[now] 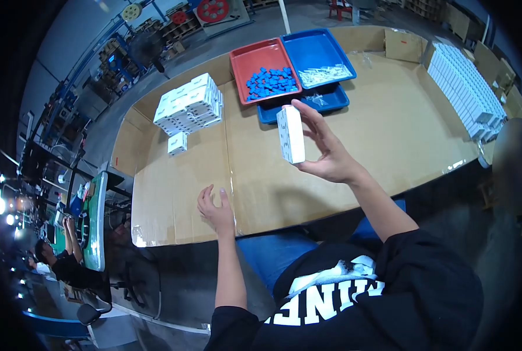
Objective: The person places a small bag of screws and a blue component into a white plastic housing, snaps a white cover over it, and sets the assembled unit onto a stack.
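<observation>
My right hand (331,153) grips a white rectangular block (292,134) between thumb and fingers, holding it upright above the cardboard-covered table. The side of the block facing left carries small dark marks; what they are is too small to tell. My left hand (217,213) is near the table's front edge, with its fingers apart and nothing in them. Ahead of it, a single similar white block (178,144) lies beside a stack of white blocks (189,105).
At the back, a red tray (237,65) holds small blue pieces (269,83); a blue tray (310,50) holds thin white pieces (325,75). A lower blue tray (266,114) sits partly beneath them. White pieces in rows (465,88) stand at right. Another person (68,260) works at far left.
</observation>
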Available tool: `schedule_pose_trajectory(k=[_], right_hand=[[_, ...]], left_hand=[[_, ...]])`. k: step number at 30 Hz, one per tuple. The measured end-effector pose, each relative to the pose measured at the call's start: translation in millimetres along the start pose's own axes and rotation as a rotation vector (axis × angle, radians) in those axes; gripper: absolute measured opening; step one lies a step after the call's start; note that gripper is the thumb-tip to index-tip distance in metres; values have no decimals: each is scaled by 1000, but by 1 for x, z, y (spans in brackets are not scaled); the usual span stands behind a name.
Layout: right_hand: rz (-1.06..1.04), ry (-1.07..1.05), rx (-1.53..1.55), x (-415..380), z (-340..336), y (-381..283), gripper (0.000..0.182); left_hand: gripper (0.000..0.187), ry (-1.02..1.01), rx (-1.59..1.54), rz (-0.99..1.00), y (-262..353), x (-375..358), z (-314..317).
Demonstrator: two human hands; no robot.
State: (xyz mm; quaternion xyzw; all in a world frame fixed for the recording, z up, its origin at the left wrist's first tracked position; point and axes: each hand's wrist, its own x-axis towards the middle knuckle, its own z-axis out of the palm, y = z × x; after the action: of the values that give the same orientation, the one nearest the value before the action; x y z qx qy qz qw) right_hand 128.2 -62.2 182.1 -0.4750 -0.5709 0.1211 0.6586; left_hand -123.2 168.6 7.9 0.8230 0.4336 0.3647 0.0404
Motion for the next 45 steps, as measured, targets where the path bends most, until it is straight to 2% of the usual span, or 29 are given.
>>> schedule_pose_trajectory(k=[2, 4, 6, 8, 9, 11, 14, 15, 16, 19, 20, 22, 24, 29, 31, 37, 45], right_hand=[[95, -38, -126, -14, -14, -9, 108], [169, -47, -44, -35, -21, -2, 109], [384, -100, 116, -64, -23, 14, 102], [426, -100, 53, -89, -21, 18, 96], [436, -109, -24, -100, -19, 17, 95], [480, -131, -103, -120, -18, 15, 94], [535, -88, -112, -138, -18, 8, 86], [507, -86, -140, -146, -21, 12, 78], [527, -82, -142, -152, -22, 15, 78], [399, -1, -272, -166, -22, 30, 73], [409, -1, -265, -169, -21, 37, 73], [205, 68, -315, -170, -21, 51, 74], [205, 83, -289, -172, -19, 62, 76], [215, 146, -277, -180, -14, 69, 85], [158, 133, -346, -183, -14, 71, 89], [49, 170, -442, -188, -11, 77, 90], [31, 154, -459, -191, -7, 79, 86]], left_hand=[[43, -39, -556, -329, 24, -2, 3], [51, -449, -860, -534, 79, -5, -25], [70, -899, -1166, -731, 140, -10, -55], [86, -1223, -1388, -844, 175, -20, -60], [86, -1231, -1397, -884, 185, -26, -57], [90, -1345, -1578, -781, 203, -37, -47], [85, -1275, -1500, -871, 225, -56, -37], [79, -1283, -1507, -880, 232, -61, -36], [79, -1298, -1507, -896, 238, -65, -35], [75, -1257, -1526, -924, 252, -76, -32], [74, -1242, -1547, -930, 255, -80, -31], [73, -1225, -1562, -938, 260, -83, -27], [73, -1130, -1521, -910, 264, -87, -23], [73, -1108, -1491, -915, 261, -102, -11], [73, -1100, -1499, -917, 261, -108, -8], [70, -1085, -1456, -911, 258, -113, -3], [66, -1043, -1450, -919, 258, -116, -2]])
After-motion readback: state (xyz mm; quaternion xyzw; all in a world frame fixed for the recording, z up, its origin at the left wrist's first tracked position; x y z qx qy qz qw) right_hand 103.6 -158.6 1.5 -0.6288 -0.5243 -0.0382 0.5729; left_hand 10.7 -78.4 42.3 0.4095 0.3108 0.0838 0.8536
